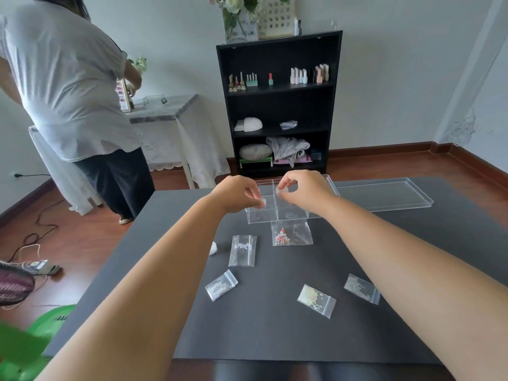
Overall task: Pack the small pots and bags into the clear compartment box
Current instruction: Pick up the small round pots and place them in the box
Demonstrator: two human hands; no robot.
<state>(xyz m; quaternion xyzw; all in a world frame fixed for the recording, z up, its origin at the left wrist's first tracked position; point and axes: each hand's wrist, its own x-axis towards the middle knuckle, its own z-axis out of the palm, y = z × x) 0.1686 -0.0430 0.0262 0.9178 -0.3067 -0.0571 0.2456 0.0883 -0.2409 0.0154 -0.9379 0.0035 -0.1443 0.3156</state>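
With our left hand (238, 191) and right hand (301, 190) each pinching a small white pot (263, 202), we should lower them squarely into separate cells of the clear plastic compartment box (277, 215).

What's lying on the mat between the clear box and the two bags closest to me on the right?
In the head view, one bag with red and white beads lies just before the clear compartment box; beyond it toward those bags the mat is bare.

Pots, bags and open box

Clear box (277, 213) stands lidless, its lid (384, 193) just beside; two small pots (263, 202) (282, 191) held above it, a third (213, 248) and five bags (292, 234) (243, 250) (221, 285) (316, 300) (361, 288) lying nearer.
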